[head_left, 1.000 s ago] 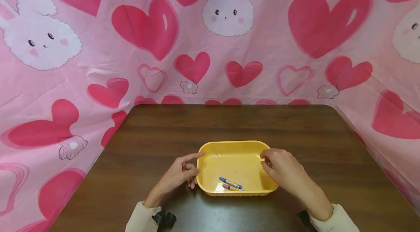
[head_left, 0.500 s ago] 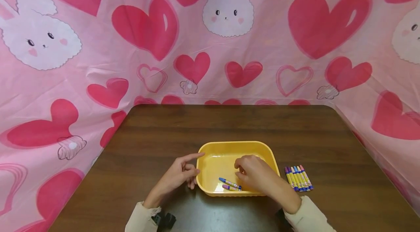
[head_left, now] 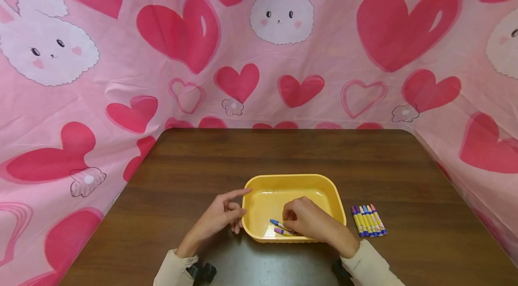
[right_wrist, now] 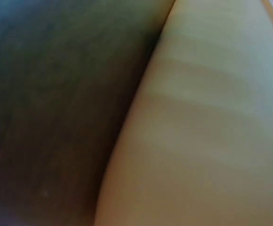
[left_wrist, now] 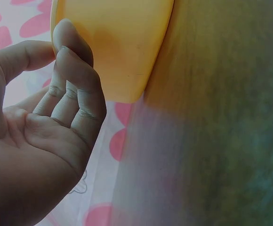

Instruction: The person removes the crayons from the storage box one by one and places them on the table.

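Note:
A yellow plastic basket (head_left: pixel 293 178) lies on the table in the head view. My left hand (head_left: pixel 220 214) holds its left rim, index finger and thumb reaching over the edge; the left wrist view shows the other fingers curled. My right hand (head_left: pixel 309 221) is lowered into the basket, its fingers curled down at a blue crayon (head_left: pixel 277 223). Those fingers cover part of this crayon, so whether they pinch it is unclear. Just in front lies a purple crayon (head_left: pixel 282 232), partly covered too. The right wrist view has only blurred surfaces and no fingers.
Right of the basket, several crayons (head_left: pixel 368 221) lie side by side in a neat row, tips pointing away from me. The brown wooden table (head_left: pixel 283 151) runs back to a pink cloth (head_left: pixel 340 59) printed with hearts and rabbits.
My right hand has moved left from the basket's right rim and down to the crayons inside, uncovering the crayon row on the table. The left hand and basket stay put.

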A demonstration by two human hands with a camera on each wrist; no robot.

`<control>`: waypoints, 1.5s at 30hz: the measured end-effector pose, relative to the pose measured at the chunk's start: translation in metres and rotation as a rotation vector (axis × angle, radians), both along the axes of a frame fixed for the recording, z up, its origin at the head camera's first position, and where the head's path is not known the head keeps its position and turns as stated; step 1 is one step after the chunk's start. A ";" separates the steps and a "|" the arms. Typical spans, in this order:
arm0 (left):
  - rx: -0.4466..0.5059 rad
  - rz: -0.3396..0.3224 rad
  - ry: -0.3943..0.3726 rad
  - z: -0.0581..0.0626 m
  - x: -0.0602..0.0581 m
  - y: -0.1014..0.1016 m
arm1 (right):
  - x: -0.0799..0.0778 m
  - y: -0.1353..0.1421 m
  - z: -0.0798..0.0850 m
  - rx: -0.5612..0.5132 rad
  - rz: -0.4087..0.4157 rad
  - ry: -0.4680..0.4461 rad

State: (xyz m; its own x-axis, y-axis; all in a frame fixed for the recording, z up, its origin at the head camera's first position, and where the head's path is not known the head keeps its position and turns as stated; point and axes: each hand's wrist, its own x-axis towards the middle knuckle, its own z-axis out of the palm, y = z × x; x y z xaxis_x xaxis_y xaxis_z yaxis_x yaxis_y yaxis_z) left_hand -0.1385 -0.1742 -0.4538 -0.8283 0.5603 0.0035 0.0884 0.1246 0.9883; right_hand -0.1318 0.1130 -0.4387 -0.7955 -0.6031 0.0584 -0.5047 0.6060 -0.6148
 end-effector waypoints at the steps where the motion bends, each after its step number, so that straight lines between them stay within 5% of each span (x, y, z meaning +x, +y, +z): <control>1: -0.001 0.000 0.002 0.001 0.000 0.000 | -0.001 0.000 -0.001 -0.010 0.007 -0.015; 12: -0.012 -0.001 0.002 0.002 -0.001 0.001 | -0.003 0.002 -0.004 -0.060 0.052 -0.049; 38: 0.012 -0.019 0.009 0.000 -0.004 -0.001 | -0.005 0.000 -0.002 0.008 0.055 -0.042; 45: -0.002 -0.013 0.000 -0.003 -0.002 -0.003 | 0.000 -0.003 -0.002 0.038 0.068 0.027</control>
State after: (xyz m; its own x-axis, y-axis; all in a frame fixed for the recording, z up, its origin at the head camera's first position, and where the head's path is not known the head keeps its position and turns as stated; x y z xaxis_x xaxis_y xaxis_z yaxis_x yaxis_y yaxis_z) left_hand -0.1403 -0.1767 -0.4565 -0.8211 0.5707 0.0021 0.0900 0.1258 0.9880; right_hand -0.1315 0.1101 -0.4411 -0.7512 -0.6578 0.0550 -0.5612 0.5925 -0.5779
